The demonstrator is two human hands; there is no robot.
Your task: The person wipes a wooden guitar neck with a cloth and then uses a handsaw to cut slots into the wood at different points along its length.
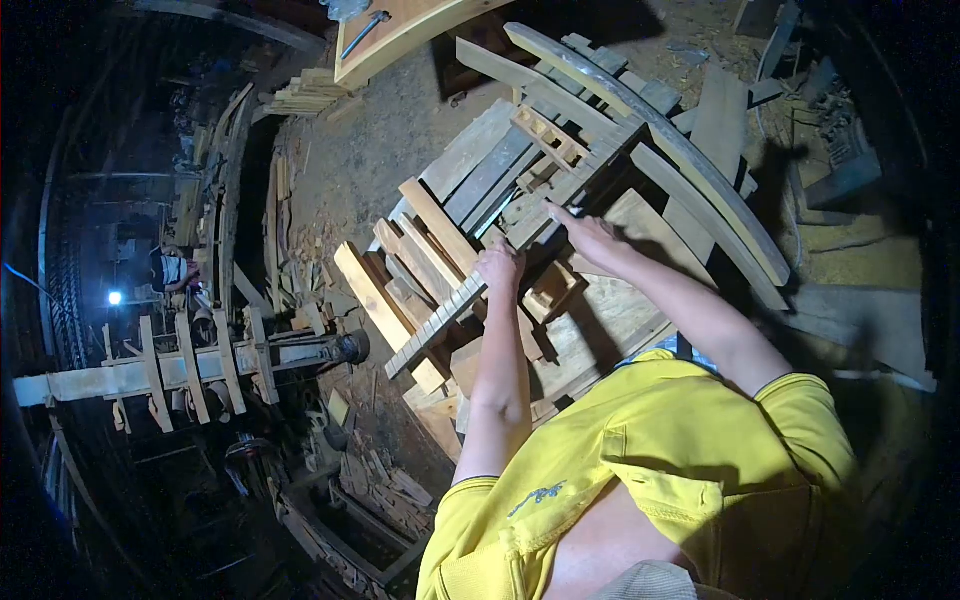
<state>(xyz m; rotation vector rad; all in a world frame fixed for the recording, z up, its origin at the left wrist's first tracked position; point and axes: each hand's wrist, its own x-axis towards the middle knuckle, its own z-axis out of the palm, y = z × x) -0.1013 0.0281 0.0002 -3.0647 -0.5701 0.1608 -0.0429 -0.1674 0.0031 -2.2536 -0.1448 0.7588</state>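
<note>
A long narrow wooden strip (440, 322) with evenly spaced marks or notches runs diagonally over a pile of boards. My left hand (499, 266) is closed on this strip near its middle. Farther up and to the right, my right hand (588, 238) has its fingers closed at the strip's edge; what they hold is too small to make out. Light wooden pieces (437, 225) lie under and beside the strip on the left. A small wooden block (551, 290) sits below, between my forearms.
A hammer (366, 34) lies on a wooden table (400, 50) at the top. Long curved boards (660, 130) stretch across the upper right. On the left, a beam (80, 383) carries several slats. A person (178, 272) is in the far left background.
</note>
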